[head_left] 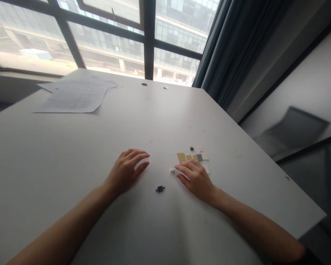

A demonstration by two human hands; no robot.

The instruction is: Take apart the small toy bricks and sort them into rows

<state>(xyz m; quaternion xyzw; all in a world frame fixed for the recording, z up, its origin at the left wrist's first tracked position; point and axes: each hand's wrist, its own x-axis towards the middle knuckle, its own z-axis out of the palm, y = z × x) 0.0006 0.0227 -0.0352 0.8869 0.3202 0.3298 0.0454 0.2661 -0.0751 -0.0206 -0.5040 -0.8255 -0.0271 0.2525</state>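
Backlit by daylight thru window (149, 44), nearly blown out w/ bldg (179, 27) beyond washed pale; curtain (228, 55) & R side v. dim. Table (132, 125) brightest nr window, greyer up front w/ soft shadows by forearms (79, 217). Wide-angle view stretched at edges, small pcs (181, 158) lack fine detail, grey shape (300, 121) at far R blurry.

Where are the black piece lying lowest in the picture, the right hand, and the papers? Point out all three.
Black piece (160, 188): head view, on its blocky middle.
Right hand (196, 179): head view, on its back.
Papers (76, 96): head view, on the top sheet.
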